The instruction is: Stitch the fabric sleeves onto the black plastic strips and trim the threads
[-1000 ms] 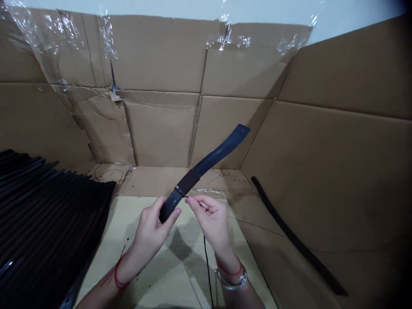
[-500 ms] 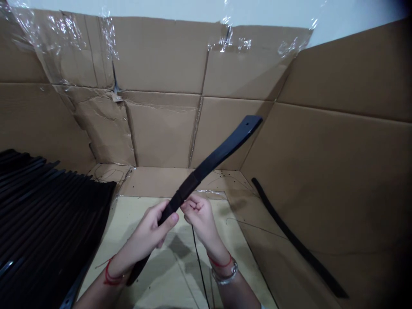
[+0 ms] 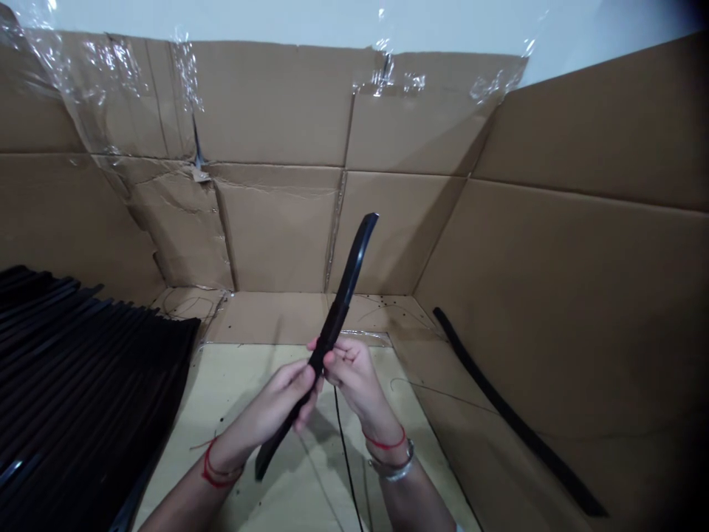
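Note:
My left hand (image 3: 283, 397) is closed around the lower half of a long, slightly curved black strip (image 3: 354, 270), its thumb lying along the near face. The strip slants upward and stands almost edge-on to me. A dark wrapped band (image 3: 333, 325) covers its middle, just above my hands. On the right side of that band, my right hand (image 3: 357, 377) is pinched shut on a thin black cord (image 3: 344, 451), which runs down from the fingers past the bottom of the view. The cord's upper end is hidden behind the fingers and strip.
Many similar black strips (image 3: 94, 399) lie stacked at the left. Another curved black strip (image 3: 515, 414) rests at the right against the cardboard wall (image 3: 581, 295). A pale board (image 3: 221, 384) lies under my hands, and a loose thin thread (image 3: 443, 395) trails across the right side.
The black strip has turned about its length and tilted steeper, its upper end moving left. My left hand has shifted slightly right; my right hand stays beside the wrapped band with the cord.

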Demonstrator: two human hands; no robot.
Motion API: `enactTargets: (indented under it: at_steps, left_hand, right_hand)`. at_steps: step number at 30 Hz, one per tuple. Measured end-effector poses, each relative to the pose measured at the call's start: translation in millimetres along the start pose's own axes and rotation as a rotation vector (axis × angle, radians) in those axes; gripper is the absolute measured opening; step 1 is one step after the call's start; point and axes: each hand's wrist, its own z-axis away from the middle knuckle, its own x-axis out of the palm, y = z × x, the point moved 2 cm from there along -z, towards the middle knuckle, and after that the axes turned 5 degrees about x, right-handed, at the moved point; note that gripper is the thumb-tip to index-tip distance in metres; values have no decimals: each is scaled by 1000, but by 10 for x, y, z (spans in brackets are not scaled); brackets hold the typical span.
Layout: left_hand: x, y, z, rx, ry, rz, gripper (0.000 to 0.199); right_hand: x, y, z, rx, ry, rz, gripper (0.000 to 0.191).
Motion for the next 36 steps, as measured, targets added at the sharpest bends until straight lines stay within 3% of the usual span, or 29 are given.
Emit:
enactTargets:
  at_steps: [2,3,4,6,7,8,11,12,13,15,16,19,20,21,24,25,28,29,31,33,36]
  left_hand:
    - [-14,36,5,143,204,-182,47]
    - [-13,39,6,155,250,-200,48]
    - [-5,26,1,114,227,-151,52]
    - [26,-21,-17,-31,54,41,60]
    - [31,-36,-28,-66,-3,98,62]
    - [19,-42,-42,-55,14,94,61]
    - [-50,-30,-58,85,263,-69,56]
    - [-45,-42,-51,40,248,-50,58]
    - [-19,-64,-39,-57,156,20,61]
    - [67,-98,5,-238,-109,198,67]
    - [89,-95,20,-220,-141,214,68]
    - [48,-63,21,3,81,45,58]
    - [27,-63,13,17,97,19,55]
    - [18,-74,1,-29,19,42,55]
    - [17,-95,-20,-193,-363,162,65]
    - [-9,-82,-36,-145,-307,92,64]
    - [-78,5,-37,96,113,-221,52]
    - [-68,26,-15,107,145,-242,52]
    - [-6,40,38,17,-9,-136,61]
    - [35,56,83,-24,-96,-98,65]
    - [-25,99,95,130,236,-320,52]
  right_hand:
    - [-28,-5,-4,-73,156,23,41]
    - [-25,-6,1,-79,171,29,41]
    - [-13,-7,9,-64,139,35,41]
    - [22,-19,38,-20,42,67,39]
    - [33,-36,57,-27,44,89,38]
    - [38,-58,78,-57,91,110,36]
    - [53,-113,133,-130,226,96,33]
    - [70,-116,142,-104,179,67,36]
    - [92,-112,147,-56,98,39,40]
    - [117,-101,148,20,-14,11,42]
    - [113,-101,142,12,3,19,40]
    - [55,-128,116,-122,211,96,35]
    - [40,-134,107,-132,219,115,36]
    - [33,-135,99,-103,174,130,37]
    - [20,-141,105,6,39,167,37]
    - [10,-154,114,-13,75,180,35]
    - [-10,-180,137,-97,187,160,35]
    - [-2,-172,136,-71,133,133,37]
    - [19,-142,123,12,-21,67,44]
    - [15,-116,99,23,-39,36,46]
    - [-24,-98,57,-74,147,50,40]
